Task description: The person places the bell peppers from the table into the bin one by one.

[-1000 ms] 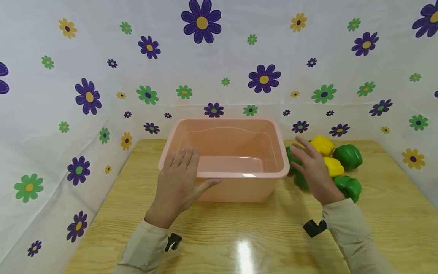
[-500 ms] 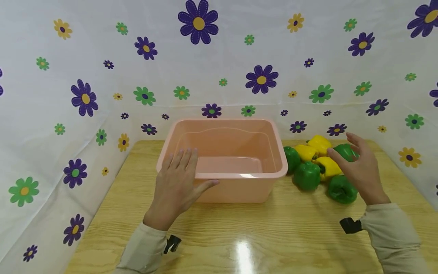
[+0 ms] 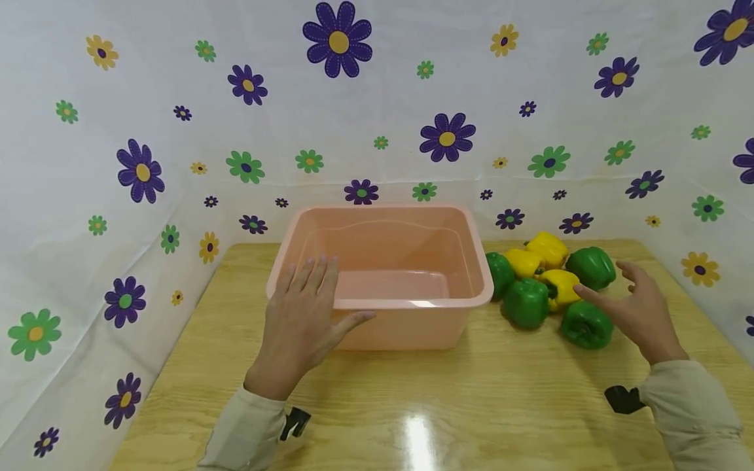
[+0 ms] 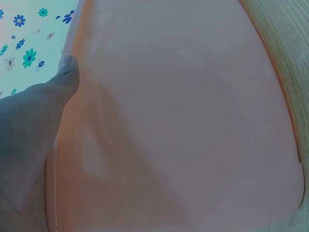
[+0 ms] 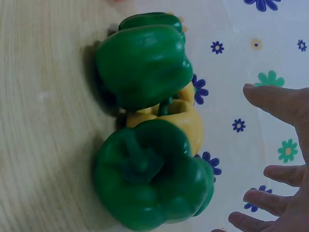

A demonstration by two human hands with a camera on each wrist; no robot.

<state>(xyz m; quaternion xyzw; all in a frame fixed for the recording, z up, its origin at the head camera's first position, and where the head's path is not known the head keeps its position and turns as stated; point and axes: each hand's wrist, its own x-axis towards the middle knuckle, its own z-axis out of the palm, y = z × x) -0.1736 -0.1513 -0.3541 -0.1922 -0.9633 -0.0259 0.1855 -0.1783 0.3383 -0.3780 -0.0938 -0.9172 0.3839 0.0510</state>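
Note:
A pink plastic basin (image 3: pixel 400 327) stands on the wooden table, its inside bare where it shows. My left hand (image 3: pixel 297 327) rests on the basin's front left rim, fingers straight and thumb spread along the edge; in the left wrist view the thumb (image 4: pixel 70 75) lies against that rim. To the basin's right sits a cluster of bell peppers, several green and three yellow. My right hand (image 3: pixel 639 311) hovers at the cluster's right side, holding nothing, fingers loosely bent. Nearest it are a front green pepper (image 3: pixel 587 325), a back green pepper (image 3: pixel 591 267) and a yellow pepper (image 3: pixel 559 288).
Two more yellow peppers (image 3: pixel 546 248) lie at the back of the cluster. Another green pepper (image 3: pixel 499 275) sits close against the basin's right side. A white flower-patterned cloth (image 3: pixel 377 98) hangs behind and along both sides of the wooden table (image 3: pixel 365 405).
My right hand has moved right, from over the peppers beside the basin to the cluster's far right side. My left hand has stayed on the rim. The view has shifted slightly.

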